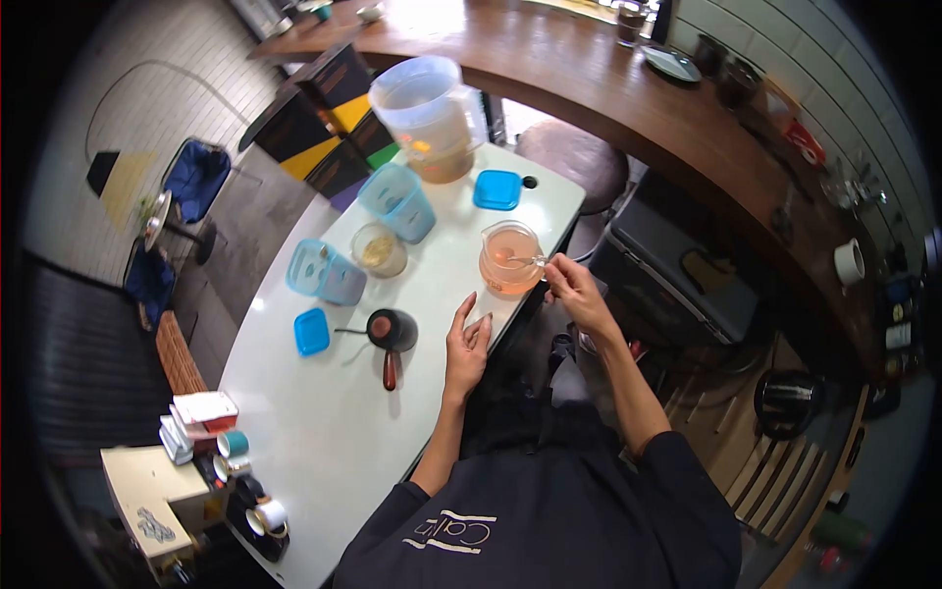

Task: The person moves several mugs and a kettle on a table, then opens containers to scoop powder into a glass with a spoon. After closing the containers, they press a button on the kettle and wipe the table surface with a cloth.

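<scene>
My right hand [581,297] is closed at the right rim of a clear glass jug [511,278], fingers pinched on the handle end of a thin spoon [527,261]. The spoon reaches into the orange-pink liquid in the jug; its tip is hard to make out. My left hand [467,355] is held near the table edge below the jug, fingers apart and nothing in it. To its left lies a dark round pot with a wooden handle [390,339]. A blue square lid [497,190] lies beyond the jug.
On the white table [324,461] stand a large plastic pitcher [422,103], two blue-tinted containers [400,201], a jar of pale grains [379,251] and another blue lid [312,333]. Tape rolls [234,444] sit at the near left end. A wooden counter [589,83] curves behind.
</scene>
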### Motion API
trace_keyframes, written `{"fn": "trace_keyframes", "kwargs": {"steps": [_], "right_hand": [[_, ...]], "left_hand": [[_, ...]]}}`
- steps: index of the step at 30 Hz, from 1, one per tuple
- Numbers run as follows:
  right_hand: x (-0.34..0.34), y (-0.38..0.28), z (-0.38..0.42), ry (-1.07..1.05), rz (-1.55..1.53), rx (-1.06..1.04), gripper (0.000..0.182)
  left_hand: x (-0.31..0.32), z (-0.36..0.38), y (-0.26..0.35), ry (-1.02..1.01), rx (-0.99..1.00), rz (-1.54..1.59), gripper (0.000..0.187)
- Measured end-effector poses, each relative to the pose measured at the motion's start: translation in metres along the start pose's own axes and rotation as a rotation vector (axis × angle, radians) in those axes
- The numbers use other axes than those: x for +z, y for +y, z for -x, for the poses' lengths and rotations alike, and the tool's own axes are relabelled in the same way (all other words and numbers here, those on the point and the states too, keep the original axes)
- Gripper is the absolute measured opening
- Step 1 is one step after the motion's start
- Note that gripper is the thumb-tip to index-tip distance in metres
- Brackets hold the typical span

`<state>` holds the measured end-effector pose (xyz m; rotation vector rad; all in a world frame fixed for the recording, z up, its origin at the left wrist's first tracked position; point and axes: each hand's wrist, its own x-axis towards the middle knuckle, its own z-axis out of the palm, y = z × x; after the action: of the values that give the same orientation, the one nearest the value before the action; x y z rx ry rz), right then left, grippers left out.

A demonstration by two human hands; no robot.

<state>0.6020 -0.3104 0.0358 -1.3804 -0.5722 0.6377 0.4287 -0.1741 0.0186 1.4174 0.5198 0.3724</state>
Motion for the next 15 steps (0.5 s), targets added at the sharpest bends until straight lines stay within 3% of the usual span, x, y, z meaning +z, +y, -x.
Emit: {"fn": "trace_keyframes", "kwargs": {"steps": [1,8,15], "right_hand": [[-0.012,-0.011,0.004,0.038,0.006,-0.028,0.028],[-0.105,-0.088,0.023,0.281,-0.028,-0.173,0.026],[-0.202,-0.138,0.023,0.525,0.038,-0.290,0.026]], "left_hand": [[0.008,-0.003,0.009,0.002,-0.051,-0.004,0.050],[0.063,-0.044,0.010,-0.221,0.030,0.111,0.044],[0.124,-0.081,0.021,-0.349,-0.049,0.186,0.036]]}}
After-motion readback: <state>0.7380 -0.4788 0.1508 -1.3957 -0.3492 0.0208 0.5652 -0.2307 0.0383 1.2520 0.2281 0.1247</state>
